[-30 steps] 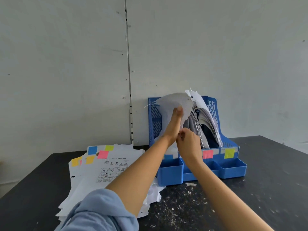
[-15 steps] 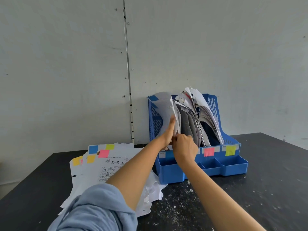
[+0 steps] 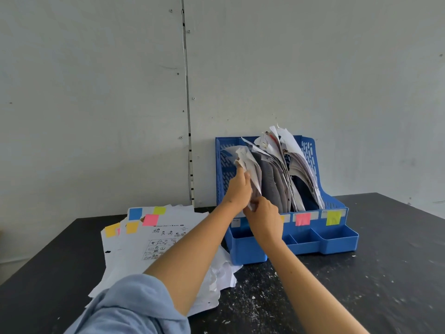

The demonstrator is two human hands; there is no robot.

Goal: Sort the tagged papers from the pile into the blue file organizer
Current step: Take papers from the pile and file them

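Head view: both hands at the leftmost slot of the blue file organizer (image 3: 337, 233), which stands on the black table (image 3: 385, 273) against the wall. Left hand (image 3: 238, 189) grips the upper edge of a white sheet (image 3: 250, 165), fingers curled on it; right hand (image 3: 263, 215) pinches the same sheet's lower edge. Sheet is upright, partly down in that slot. Other slots packed with papers. Pile of tagged papers (image 3: 144, 237) lies flat to the left, touching the organizer, with blue, pink, yellow tags on top. Light blue sleeve (image 3: 134, 307) on left arm.
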